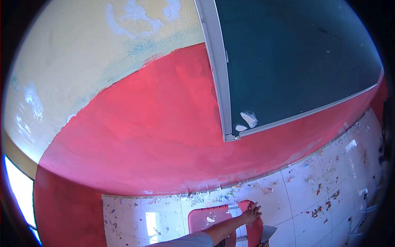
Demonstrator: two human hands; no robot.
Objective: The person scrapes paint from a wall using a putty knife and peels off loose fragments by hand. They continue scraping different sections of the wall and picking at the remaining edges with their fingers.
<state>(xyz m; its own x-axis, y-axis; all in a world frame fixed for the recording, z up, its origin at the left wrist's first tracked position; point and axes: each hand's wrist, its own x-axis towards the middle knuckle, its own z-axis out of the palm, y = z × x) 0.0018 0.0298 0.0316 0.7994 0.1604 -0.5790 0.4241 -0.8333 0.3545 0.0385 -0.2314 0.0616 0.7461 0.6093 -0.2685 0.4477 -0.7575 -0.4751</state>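
Red moulded chair | hand flat on curved backrest

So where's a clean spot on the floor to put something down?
The floor tiles left of the red chair look barest, with only a few specks. The strip along the red wall is thick with scraps, and the tiles to the right carry coloured bits. The hand rests on the chair's back, so that spot is taken.
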